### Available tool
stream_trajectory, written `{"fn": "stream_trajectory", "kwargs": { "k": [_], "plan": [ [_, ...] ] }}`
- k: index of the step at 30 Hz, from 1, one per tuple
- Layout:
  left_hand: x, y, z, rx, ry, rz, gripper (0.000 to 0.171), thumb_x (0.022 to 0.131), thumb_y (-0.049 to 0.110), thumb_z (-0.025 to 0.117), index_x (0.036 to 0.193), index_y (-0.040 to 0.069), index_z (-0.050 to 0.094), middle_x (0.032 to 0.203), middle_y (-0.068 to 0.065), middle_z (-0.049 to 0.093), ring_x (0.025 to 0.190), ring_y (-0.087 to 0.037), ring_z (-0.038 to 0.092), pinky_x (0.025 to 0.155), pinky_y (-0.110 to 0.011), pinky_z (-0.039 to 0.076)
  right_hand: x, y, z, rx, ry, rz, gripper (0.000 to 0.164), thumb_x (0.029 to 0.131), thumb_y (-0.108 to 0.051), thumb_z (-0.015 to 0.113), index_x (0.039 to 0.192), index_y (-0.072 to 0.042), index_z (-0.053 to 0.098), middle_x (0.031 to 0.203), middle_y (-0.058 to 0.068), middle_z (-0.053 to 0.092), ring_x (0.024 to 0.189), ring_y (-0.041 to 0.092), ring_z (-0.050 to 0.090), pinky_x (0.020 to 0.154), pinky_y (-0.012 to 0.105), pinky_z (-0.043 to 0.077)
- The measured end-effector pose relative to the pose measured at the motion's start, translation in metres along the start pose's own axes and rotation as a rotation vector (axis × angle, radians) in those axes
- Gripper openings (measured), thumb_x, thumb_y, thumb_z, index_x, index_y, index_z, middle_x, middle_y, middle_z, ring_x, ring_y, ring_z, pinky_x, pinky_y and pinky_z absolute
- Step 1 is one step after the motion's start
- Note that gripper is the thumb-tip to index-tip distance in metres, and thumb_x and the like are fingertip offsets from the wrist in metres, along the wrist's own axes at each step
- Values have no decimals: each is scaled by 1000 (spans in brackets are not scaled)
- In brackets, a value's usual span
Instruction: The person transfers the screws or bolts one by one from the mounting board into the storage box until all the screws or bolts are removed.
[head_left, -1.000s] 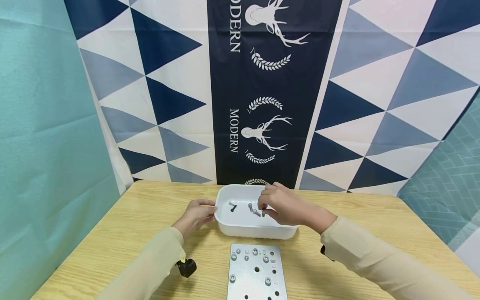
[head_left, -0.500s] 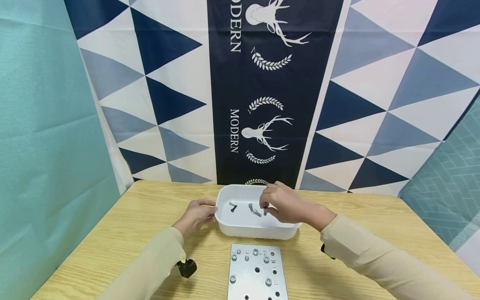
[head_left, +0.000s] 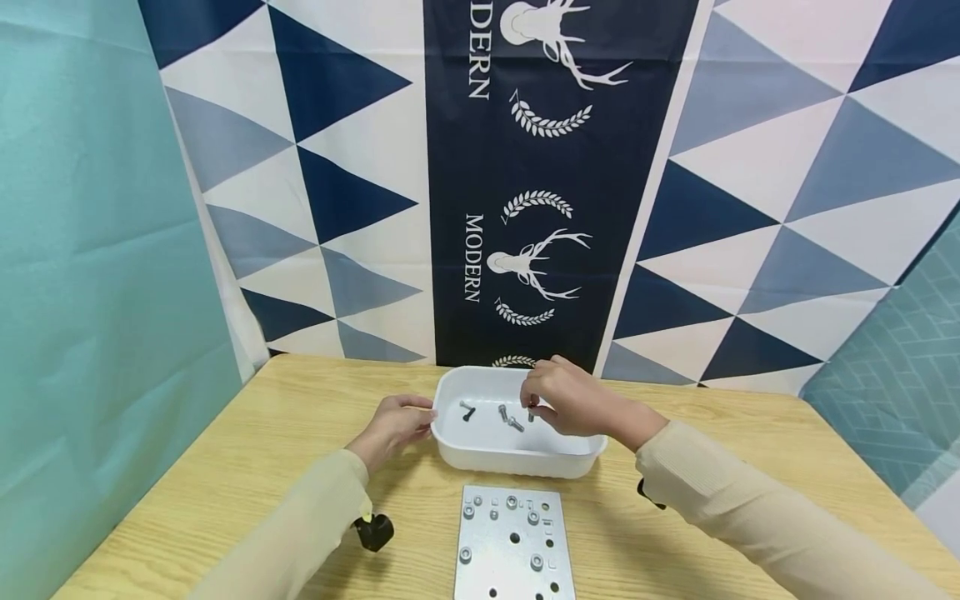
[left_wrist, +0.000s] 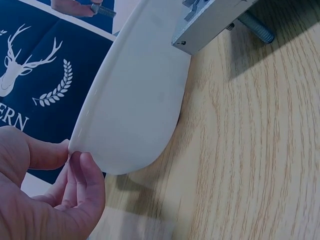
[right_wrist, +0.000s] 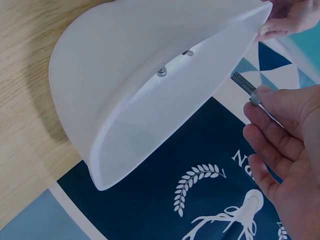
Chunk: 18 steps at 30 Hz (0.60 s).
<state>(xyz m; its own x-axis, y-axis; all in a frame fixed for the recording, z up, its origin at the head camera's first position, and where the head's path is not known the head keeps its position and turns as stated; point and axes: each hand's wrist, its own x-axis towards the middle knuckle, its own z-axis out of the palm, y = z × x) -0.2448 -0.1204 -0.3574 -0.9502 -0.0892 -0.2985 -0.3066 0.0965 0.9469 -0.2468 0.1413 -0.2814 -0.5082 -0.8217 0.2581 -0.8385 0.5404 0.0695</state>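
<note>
A white plastic bin (head_left: 517,462) stands at the back of the table with several bolts (head_left: 515,424) lying in it. My left hand (head_left: 396,427) pinches its left rim between thumb and fingers, plain in the left wrist view. Over the right part of the bin, my right hand (head_left: 573,400) pinches a bolt (right_wrist: 245,86) by its head, the threaded end pointing away from the fingers. Nearer me lies a flat metal plate (head_left: 502,575) with holes and several bolts set in it.
The wooden table (head_left: 300,417) carries the bin and, in front of it, the plate. A patterned cloth (head_left: 360,167) hangs behind the table's far edge. At the left hangs a teal curtain (head_left: 112,250). Bolt shanks (left_wrist: 257,27) stick out under the plate.
My right hand, with the bolt, has risen very slightly. The left hand keeps its hold on the rim. The head view has shifted a little.
</note>
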Motion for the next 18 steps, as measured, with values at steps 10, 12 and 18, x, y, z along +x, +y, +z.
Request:
{"fn": "stream_trajectory", "kwargs": {
  "k": [10,12,18],
  "plan": [
    [-1,2,-3,-3,6,18,25,88,-1,62,113,-6,60,96,-13,61,75,-13,58,64,-18,53,10,13,6,0,2,10,14,77,-3,76,80,-15,70,78,-5,68,79,11,56,70,27,42],
    [-1,2,-3,-5,4,16,25,89,-1,62,113,-6,60,95,-13,61,74,-13,58,64,-19,53,12,15,7,5,-9,16,14,77,-3,76,80,-16,70,78,-6,67,78,10,55,70,27,42],
    [-1,1,-2,-11,-8,8,24,89,-1,62,112,-7,61,91,-12,60,70,-12,58,67,-22,55,15,21,11,30,-68,68,14,79,-4,74,82,-17,71,80,-7,69,78,9,55,72,26,42]
  ]
}}
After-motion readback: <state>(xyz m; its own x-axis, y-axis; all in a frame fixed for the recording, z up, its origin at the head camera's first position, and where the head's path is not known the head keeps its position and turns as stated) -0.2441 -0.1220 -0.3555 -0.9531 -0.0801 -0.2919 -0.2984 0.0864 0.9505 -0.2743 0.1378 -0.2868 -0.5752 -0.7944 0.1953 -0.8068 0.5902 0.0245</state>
